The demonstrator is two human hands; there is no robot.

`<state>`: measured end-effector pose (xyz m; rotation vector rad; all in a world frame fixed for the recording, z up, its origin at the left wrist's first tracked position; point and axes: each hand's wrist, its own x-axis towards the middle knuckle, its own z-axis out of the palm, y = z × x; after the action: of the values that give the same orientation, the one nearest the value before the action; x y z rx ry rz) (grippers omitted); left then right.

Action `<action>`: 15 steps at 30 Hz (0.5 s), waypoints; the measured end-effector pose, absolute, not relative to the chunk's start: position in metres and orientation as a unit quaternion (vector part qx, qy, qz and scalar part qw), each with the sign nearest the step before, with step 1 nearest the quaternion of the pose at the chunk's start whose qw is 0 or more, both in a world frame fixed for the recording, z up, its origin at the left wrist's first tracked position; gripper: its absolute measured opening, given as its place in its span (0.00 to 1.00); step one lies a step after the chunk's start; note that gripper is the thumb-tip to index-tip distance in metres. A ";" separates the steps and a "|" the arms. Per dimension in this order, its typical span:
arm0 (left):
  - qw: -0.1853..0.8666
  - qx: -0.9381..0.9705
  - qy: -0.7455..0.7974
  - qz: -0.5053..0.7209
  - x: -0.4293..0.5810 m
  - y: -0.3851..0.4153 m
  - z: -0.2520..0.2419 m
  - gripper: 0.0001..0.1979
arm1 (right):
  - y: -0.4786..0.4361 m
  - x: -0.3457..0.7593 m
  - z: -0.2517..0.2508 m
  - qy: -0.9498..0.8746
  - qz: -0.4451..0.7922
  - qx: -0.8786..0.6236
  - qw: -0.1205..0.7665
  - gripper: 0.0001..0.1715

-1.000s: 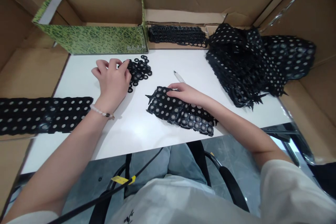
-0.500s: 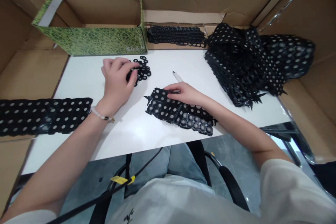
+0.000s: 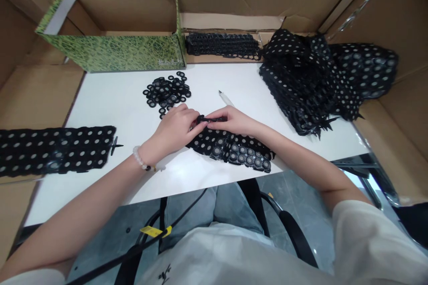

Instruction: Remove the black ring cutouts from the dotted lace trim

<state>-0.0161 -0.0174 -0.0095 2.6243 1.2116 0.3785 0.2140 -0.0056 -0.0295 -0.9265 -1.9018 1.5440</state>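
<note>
A black sheet with rows of pale round dots lies on the white table in front of me, its far edge raised between my hands. My right hand pinches that raised edge between thumb and fingers. Closed at the sheet's left far corner is my left hand, thumb and fingertips against the edge; whether a small ring is also between them I cannot tell. Just beyond my left hand lies a loose pile of small black rings with lighter centres. Part of the sheet is hidden under my right hand and forearm.
A white pen lies beyond my right hand. A heap of dotted black sheets fills the far right. At the left lies another dotted strip. Behind stand a green patterned box and a stack of black perforated strips.
My left hand has moved from the ring pile right and toward me, onto the sheet's corner. The sheet's far edge is now lifted. My right hand still holds the sheet.
</note>
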 end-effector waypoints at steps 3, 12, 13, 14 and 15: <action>0.082 0.878 0.450 0.141 -0.014 -0.023 -0.008 0.18 | -0.007 0.212 -0.031 -0.690 0.556 -0.376 0.272 0.15; 0.067 0.896 0.421 0.127 -0.012 -0.024 -0.007 0.17 | -0.007 0.212 -0.030 -0.697 0.555 -0.360 0.277 0.16; 0.070 0.897 0.419 0.124 -0.012 -0.024 -0.007 0.17 | -0.006 0.213 -0.030 -0.700 0.555 -0.354 0.276 0.16; 0.075 0.898 0.417 0.122 -0.012 -0.023 -0.007 0.16 | -0.005 0.213 -0.031 -0.702 0.555 -0.351 0.274 0.17; 0.081 0.898 0.416 0.120 -0.012 -0.022 -0.007 0.17 | -0.004 0.214 -0.031 -0.703 0.555 -0.351 0.273 0.17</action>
<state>-0.0121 -0.0223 -0.0073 2.6836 1.2421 0.3571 0.2136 -0.0041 -0.0313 -0.9456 -1.8916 1.4934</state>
